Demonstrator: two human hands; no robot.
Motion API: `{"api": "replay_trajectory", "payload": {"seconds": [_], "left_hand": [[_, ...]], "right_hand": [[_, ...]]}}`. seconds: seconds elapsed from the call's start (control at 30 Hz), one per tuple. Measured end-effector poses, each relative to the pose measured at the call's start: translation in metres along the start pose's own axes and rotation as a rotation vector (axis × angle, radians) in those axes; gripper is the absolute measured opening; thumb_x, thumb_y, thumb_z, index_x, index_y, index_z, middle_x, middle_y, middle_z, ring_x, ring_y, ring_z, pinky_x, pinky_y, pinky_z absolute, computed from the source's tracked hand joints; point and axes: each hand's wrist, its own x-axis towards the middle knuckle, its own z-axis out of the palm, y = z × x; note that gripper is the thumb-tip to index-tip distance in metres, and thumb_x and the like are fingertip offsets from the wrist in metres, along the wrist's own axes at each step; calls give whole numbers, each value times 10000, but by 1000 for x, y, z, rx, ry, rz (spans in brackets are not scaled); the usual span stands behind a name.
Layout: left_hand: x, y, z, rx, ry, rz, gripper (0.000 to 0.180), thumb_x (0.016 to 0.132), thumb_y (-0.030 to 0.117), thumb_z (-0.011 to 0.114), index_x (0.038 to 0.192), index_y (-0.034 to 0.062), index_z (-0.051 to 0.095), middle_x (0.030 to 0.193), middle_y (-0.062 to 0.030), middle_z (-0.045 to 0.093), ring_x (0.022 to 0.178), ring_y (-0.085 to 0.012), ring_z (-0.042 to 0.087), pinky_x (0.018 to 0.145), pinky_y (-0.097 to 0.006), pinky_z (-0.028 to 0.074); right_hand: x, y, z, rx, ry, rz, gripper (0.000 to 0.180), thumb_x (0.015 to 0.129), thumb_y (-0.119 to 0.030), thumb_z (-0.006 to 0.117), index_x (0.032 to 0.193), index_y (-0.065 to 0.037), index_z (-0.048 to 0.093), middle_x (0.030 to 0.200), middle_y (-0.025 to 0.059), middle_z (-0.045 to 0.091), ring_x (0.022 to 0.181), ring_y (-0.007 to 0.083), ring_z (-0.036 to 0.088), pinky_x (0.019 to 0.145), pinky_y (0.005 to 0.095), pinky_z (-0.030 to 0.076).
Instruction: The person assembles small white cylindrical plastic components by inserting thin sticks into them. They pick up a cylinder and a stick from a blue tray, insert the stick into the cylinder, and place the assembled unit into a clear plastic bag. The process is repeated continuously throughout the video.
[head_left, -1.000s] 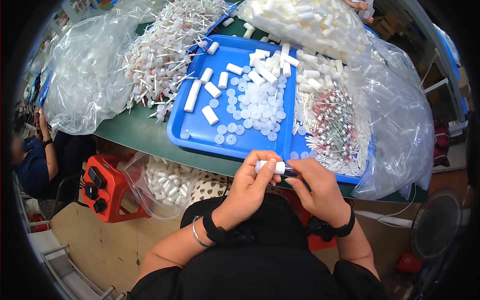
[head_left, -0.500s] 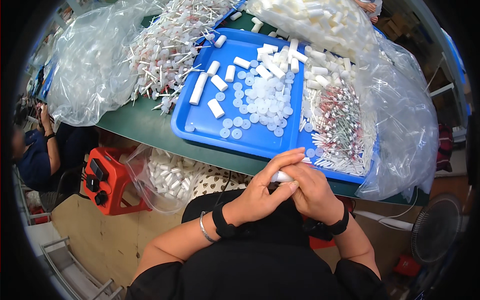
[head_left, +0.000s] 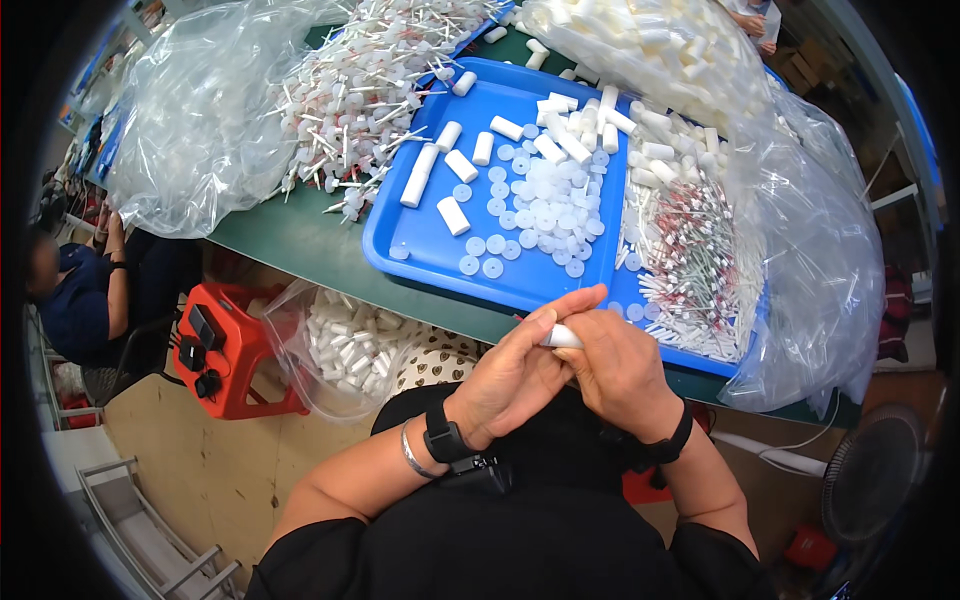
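Observation:
My left hand [head_left: 520,372] and my right hand [head_left: 618,368] meet over my lap, just below the table's front edge. Between them is a small white plastic tube [head_left: 562,338]; both hands grip it, the left fingers stretched flat over it. Just beyond stands a blue tray [head_left: 420,250] with white round caps [head_left: 540,210] heaped in its middle and several white tubes [head_left: 455,215] lying loose. A clear bag of thin white and red sticks [head_left: 700,270] lies at the tray's right.
A pile of white stick parts [head_left: 350,110] and clear bags [head_left: 190,120] cover the green table [head_left: 290,240] at left. A bag of white tubes [head_left: 350,345] hangs below the edge beside a red stool [head_left: 225,350]. Another person [head_left: 80,290] sits far left. A fan [head_left: 870,470] stands low right.
My hands have closed together around the white tube and sunk a little toward my lap; the left fingers now lie flat across it.

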Motion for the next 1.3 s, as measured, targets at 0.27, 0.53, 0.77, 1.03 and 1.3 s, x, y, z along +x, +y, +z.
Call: {"api": "replay_trajectory", "payload": {"seconds": [0.27,0.53,0.77,1.03,1.3], "left_hand": [[-1,-7,0,-63,95,100,496,1106,443,357,1474,117,425,1608,-132,343,1456,-330,384,1210,-499,334],[-5,-4,-7,-53,104,64,473,1109,436,356,1452,119,428,1585,-119,373,1450,-339,392,1207,-468,351],[-6,-9,-2,-178,88,109,398,1106,416,387,1383,137,448,1577,-115,380,1452,-344,387,1198,-495,371],[-8,0,-1,-66,98,87,567,1092,512,302,1522,144,336,1596,-116,361,1448,-323,396,1201,-488,350],[-15,2,-3,222,118,116,665,1088,546,259,1616,148,184,1630,-140,308,1442,-282,402,1203,-458,325]], "right_hand": [[4,-27,21,-26,-17,243,348,865,-65,710,1174,24,579,886,145,615,745,317,669,570,400,531],[3,-19,19,42,-10,132,283,927,-60,668,1177,19,561,879,157,638,737,371,654,587,435,519],[10,-28,30,-68,46,83,287,854,-24,686,1098,74,569,823,142,609,625,268,658,467,362,516],[16,-26,25,281,35,304,204,976,-87,631,1143,16,577,949,191,682,763,359,703,597,410,554],[16,-31,26,453,-39,438,210,1040,-178,581,1156,-3,570,926,165,680,715,294,685,588,353,510]]}}
